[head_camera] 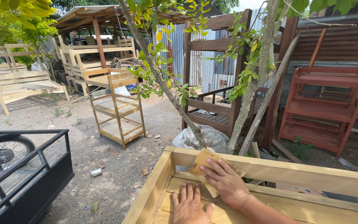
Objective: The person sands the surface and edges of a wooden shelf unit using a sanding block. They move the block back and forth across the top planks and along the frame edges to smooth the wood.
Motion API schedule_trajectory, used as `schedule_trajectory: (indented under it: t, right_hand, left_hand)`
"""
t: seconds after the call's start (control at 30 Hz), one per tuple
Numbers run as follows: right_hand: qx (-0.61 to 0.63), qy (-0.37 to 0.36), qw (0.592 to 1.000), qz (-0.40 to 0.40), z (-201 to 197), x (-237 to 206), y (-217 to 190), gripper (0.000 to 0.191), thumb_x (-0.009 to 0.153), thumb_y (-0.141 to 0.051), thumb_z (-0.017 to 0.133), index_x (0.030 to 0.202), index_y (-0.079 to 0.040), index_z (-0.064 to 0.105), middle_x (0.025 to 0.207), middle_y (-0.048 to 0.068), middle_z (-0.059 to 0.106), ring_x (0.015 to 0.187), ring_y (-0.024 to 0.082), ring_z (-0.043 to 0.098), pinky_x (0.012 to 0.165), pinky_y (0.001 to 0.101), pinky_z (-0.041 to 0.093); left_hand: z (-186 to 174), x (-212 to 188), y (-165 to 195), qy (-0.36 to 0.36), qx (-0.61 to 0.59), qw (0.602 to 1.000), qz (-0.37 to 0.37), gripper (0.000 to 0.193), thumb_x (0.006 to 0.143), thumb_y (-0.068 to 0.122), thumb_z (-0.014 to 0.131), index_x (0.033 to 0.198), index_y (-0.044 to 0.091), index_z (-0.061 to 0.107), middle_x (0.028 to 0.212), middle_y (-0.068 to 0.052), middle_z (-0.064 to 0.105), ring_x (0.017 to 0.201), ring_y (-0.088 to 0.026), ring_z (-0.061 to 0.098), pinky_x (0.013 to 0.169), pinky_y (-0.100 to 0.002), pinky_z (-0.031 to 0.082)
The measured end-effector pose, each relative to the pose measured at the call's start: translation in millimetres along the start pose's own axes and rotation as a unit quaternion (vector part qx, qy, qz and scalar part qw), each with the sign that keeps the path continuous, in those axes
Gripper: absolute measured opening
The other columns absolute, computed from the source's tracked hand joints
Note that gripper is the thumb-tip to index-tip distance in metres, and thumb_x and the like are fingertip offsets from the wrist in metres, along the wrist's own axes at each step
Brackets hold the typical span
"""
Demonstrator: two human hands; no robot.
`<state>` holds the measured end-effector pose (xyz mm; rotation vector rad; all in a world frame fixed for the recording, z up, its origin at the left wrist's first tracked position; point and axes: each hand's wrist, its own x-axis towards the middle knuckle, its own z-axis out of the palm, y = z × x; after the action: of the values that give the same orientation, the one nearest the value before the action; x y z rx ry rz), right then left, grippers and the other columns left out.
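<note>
1. The person's right hand [225, 181] lies flat, fingers spread, pressing a folded sheet of tan sandpaper [207, 165] against the inner face of the far rail [311, 174] of an unfinished pale wooden frame [148, 197], close to its far left corner.
2. The left hand [189, 204] rests open, palm down, on the frame's slatted bed just below and left of the right hand, gripping nothing; its fingertips point toward the same rail.
3. The sandpaper sits directly under the right hand, which is the nearer one. The sheet's long axis slants from the rail's top edge down toward the slats.
4. The rail itself runs from the left corner off to the right edge of view, its long axis crossing in front of both hands.
5. Beyond the frame stand thin tree trunks [162, 79], a dark-stained bench [216, 112], a red shelf rack [326, 108] and a pale shelf unit [117, 110] on bare dirt.
6. A black cart rail [30, 166] fills the lower left.
</note>
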<state>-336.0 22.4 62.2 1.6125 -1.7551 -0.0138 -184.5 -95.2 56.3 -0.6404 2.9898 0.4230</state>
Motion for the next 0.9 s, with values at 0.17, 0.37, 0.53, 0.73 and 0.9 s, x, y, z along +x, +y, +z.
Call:
schedule_trajectory:
  t: [0.17, 0.37, 0.53, 0.73, 0.9]
  right_hand:
    - [0.009, -0.114, 0.993, 0.035, -2, 57, -33, 0.038, 0.084, -0.015, 0.061, 0.118, -0.001, 0.07, 0.159, 0.006, 0.045, 0.157, 0.027, 0.02, 0.127, 0.0482, 0.011]
    - [-0.02, -0.046, 0.999, 0.001, -32, -38, 22, 0.045, 0.079, -0.014, 0.061, 0.122, -0.003, 0.069, 0.158, 0.004, 0.045, 0.154, 0.027, 0.024, 0.124, 0.0479, 0.016]
    - [-0.078, -0.137, 0.987, 0.037, -70, -156, 81, 0.06, 0.073, -0.008, 0.059, 0.134, -0.009, 0.059, 0.16, 0.0, 0.039, 0.15, 0.025, 0.023, 0.122, 0.0493, 0.016]
    - [-0.105, -0.188, 0.963, 0.165, -116, -263, 116, 0.073, 0.072, -0.005, 0.059, 0.143, -0.019, 0.054, 0.165, -0.006, 0.034, 0.154, 0.025, 0.02, 0.121, 0.0492, 0.015]
    - [-0.182, -0.244, 0.907, 0.291, -148, -305, 118, 0.083, 0.074, -0.002, 0.056, 0.152, -0.033, 0.052, 0.165, -0.016, 0.029, 0.151, 0.018, 0.017, 0.125, 0.044, 0.016]
  left_hand:
    - [-2, 2, 1, -0.026, 0.009, 1.0, -0.013, 0.086, 0.1, 0.061, 0.041, 0.163, 0.007, 0.021, 0.172, -0.018, 0.012, 0.162, -0.032, 0.0, 0.128, -0.059, -0.004]
    - [0, 0, 4, 0.0, 0.028, 0.999, -0.024, 0.084, 0.1, 0.062, 0.038, 0.165, 0.014, 0.015, 0.174, -0.009, 0.007, 0.161, -0.025, 0.0, 0.127, -0.054, 0.001]
    - [-1, 1, 8, 0.0, 0.041, 0.998, -0.041, 0.081, 0.101, 0.062, 0.034, 0.166, 0.018, 0.012, 0.175, -0.004, 0.005, 0.161, -0.021, -0.002, 0.128, -0.051, 0.001]
    - [-2, -2, 10, -0.003, 0.058, 0.997, -0.052, 0.08, 0.102, 0.061, 0.032, 0.166, 0.02, 0.01, 0.175, -0.003, 0.003, 0.162, -0.021, -0.002, 0.128, -0.051, 0.002]
    - [-1, 0, 10, -0.003, 0.059, 0.997, -0.047, 0.079, 0.102, 0.06, 0.031, 0.166, 0.019, 0.009, 0.175, -0.003, 0.003, 0.161, -0.021, -0.002, 0.128, -0.051, 0.002]
